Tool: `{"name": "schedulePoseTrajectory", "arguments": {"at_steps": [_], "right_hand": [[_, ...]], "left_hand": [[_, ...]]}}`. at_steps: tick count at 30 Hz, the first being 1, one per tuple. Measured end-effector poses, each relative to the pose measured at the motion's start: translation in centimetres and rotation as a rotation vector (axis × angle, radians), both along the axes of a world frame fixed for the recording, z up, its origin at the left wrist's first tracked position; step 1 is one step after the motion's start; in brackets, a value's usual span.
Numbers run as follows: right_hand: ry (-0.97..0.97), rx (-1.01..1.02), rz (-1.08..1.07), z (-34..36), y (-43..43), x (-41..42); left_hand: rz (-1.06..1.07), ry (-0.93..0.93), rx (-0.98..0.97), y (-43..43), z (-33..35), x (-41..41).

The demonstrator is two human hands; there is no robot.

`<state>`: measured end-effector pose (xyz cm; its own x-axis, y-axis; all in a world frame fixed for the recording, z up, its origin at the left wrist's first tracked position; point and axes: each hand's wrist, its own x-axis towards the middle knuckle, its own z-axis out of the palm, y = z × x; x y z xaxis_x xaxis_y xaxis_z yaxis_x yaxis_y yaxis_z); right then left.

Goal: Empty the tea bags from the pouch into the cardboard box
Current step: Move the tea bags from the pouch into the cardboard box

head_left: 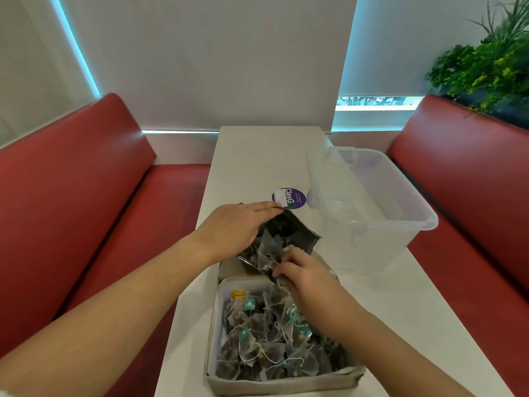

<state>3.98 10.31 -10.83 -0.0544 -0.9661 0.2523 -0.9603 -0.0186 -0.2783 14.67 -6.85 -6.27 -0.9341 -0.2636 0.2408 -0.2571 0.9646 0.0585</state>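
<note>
Cardboard box stands at the near end of the white table, top open, its white-lined interior holding a loose heap of pyramid tea bags with strings and small teal tags. One yellow-tagged item lies in the box's far-left corner. Dark pouch is held raised and tilted just beyond the box's far wall, with its open mouth facing the box. More of the same bags are crowded inside it and at its opening. Left hand holds the pouch by its far upper edge, fingers laid over that edge (thumb out of sight beneath). Right hand is at the pouch mouth, above the box's far-right corner, fingers curled round bags at the opening. Whether they also catch the pouch's lip cannot be told. Clear plastic tub with latch tabs on its rim stands to the right, well apart from the box and near the table's right edge. A round purple sticker lies flat on the table between the pouch and the tub. Red upholstered benches flank the table. A green plant sits behind the right-hand bench.
</note>
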Motion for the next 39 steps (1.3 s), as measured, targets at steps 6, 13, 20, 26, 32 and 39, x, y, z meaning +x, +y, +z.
{"name": "schedulePoseTrajectory", "arguments": {"at_steps": [6, 13, 20, 26, 32, 39], "right_hand": [[-0.091, 0.036, 0.084, -0.1, 3.9, -0.6], [-0.14, 0.195, 0.137, -2.0, 6.5, -0.8], [-0.01, 0.201, 0.092, -1.2, 6.7, -1.1], [-0.019, 0.079, -0.089, -2.0, 4.9, -1.3], [0.035, 0.357, 0.056, -4.2, 2.8, 1.1], [-0.006, 0.328, 0.203, -4.3, -0.3, 4.4]], "left_hand": [[0.018, -0.039, -0.056, -0.2, -0.4, -0.4], [0.011, -0.003, -0.05, -0.7, -0.8, 0.0], [-0.004, 0.03, -0.071, -1.1, -0.9, 0.3], [-0.028, 0.025, -0.067, -0.8, -1.1, 0.1], [-0.029, 0.02, -0.052, -0.6, -1.0, 0.0], [-0.026, 0.028, -0.048, -0.5, -0.7, -0.1]]}}
